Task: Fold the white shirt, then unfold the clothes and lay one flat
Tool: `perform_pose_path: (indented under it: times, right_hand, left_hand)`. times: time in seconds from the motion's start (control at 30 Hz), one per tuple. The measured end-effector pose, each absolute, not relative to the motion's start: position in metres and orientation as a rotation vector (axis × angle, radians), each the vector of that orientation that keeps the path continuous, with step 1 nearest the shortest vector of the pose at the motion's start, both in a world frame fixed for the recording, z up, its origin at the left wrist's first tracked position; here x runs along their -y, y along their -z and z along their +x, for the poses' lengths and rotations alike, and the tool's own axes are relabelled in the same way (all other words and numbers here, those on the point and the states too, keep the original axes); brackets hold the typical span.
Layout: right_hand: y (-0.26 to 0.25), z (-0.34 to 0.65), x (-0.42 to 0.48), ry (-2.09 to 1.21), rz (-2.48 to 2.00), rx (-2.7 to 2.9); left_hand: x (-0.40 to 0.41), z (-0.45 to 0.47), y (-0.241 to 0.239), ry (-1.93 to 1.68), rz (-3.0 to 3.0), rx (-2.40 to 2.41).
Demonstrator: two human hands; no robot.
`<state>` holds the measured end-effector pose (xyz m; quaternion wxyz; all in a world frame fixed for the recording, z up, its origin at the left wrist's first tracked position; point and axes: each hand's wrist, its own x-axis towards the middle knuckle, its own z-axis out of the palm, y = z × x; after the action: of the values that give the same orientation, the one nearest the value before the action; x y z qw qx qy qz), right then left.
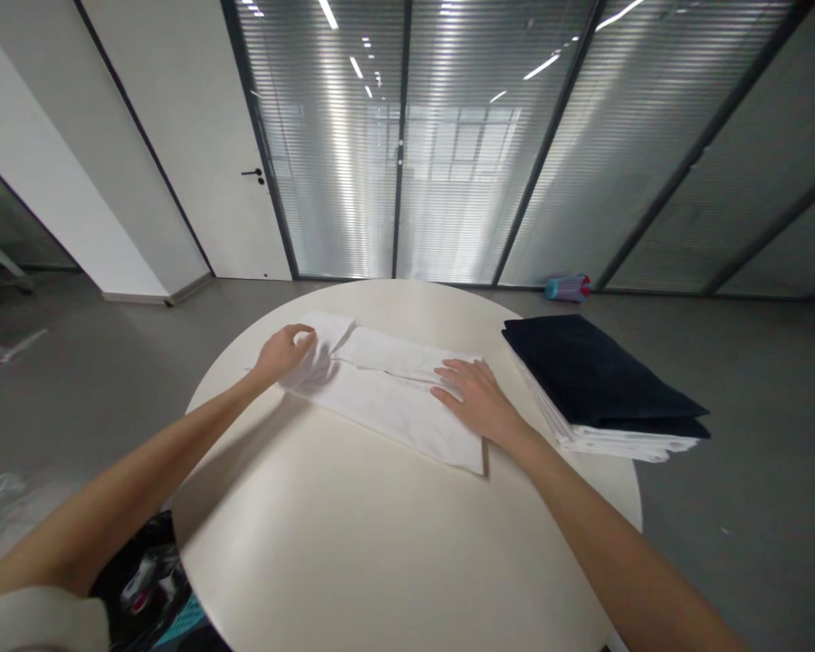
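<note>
On the far half of the round table [380, 552]: one white cloth [387, 407], folded into a long strip; its near edge slants toward me at the right end.
Upper flap [397, 351]: doubled over along the far side; its lower edge is uneven, with wrinkles toward the left end.
Left hand [286, 351]: at the cloth's left end, thumb and fingers curled toward each other; I cannot tell whether fabric is pinched between them.
Right hand [476, 397]: laid over the right end, fingers spread apart and gripping nothing.
Step in hand, my reading: arranging and flattening the folded layers.
Technique, right: press lightly with the whole palm, as an anchor; pushing would probably ruck the upper layer.
Technique, left: draw the left end outward, square to the long edge, then stroke the wrinkles away from the anchored side.
Risk: thin, limp fabric likely skews if I pull at one corner only.
Stack at right: dark cloth [588, 371] over white folded pieces [625, 441], near my right forearm; best to avoid brushing it, since a corner juts past the rim.
</note>
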<state>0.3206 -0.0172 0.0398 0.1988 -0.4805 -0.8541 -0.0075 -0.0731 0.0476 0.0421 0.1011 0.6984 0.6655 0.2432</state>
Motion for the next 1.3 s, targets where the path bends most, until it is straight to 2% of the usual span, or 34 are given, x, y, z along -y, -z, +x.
perform_pose_path:
  times: [0.13, 0.23, 0.33, 0.47, 0.63, 0.77, 0.83, 0.93, 1.1, 1.3]
  right_hand:
    - [-0.033, 0.319, 0.017, -0.059, -1.311, 2.404]
    - [-0.034, 0.317, 0.020, -0.103, -1.274, 2.390]
    - [-0.041, 0.316, 0.024, -0.180, -1.213, 2.379]
    - [-0.053, 0.314, 0.028, -0.331, -1.094, 2.355]
    - [-0.049, 0.312, 0.028, -0.408, -1.010, 2.378]
    - [-0.045, 0.312, 0.030, -0.450, -0.953, 2.494]
    - [-0.050, 0.313, 0.035, -0.476, -0.960, 2.572]
    - [-0.059, 0.318, 0.046, -0.451, -1.006, 2.681]
    - [-0.057, 0.329, 0.070, -0.260, -0.884, 2.819]
    - [-0.053, 0.347, 0.103, -0.156, -0.698, 2.789]
  left_hand:
    - [-0.067, -0.035, -0.023, -0.449, 1.921, -2.277]
    - [-0.083, -0.017, -0.015, -0.353, 1.987, -2.263]
    - [-0.100, -0.012, -0.015, -0.241, 2.253, -2.053]
    - [-0.114, -0.007, -0.018, -0.144, 2.623, -1.532]
    - [-0.108, 0.002, -0.023, -0.288, 2.892, -1.197]
    - [-0.066, -0.003, -0.035, -0.672, 2.949, -1.124]
    - [-0.028, -0.013, -0.044, -0.753, 2.951, -1.029]
    - [0.038, -0.038, -0.056, -0.669, 2.960, -0.938]
    - [0.135, -0.074, -0.068, -0.290, 2.845, -1.012]
    - [0.185, -0.069, -0.067, -0.211, 2.658, -0.986]
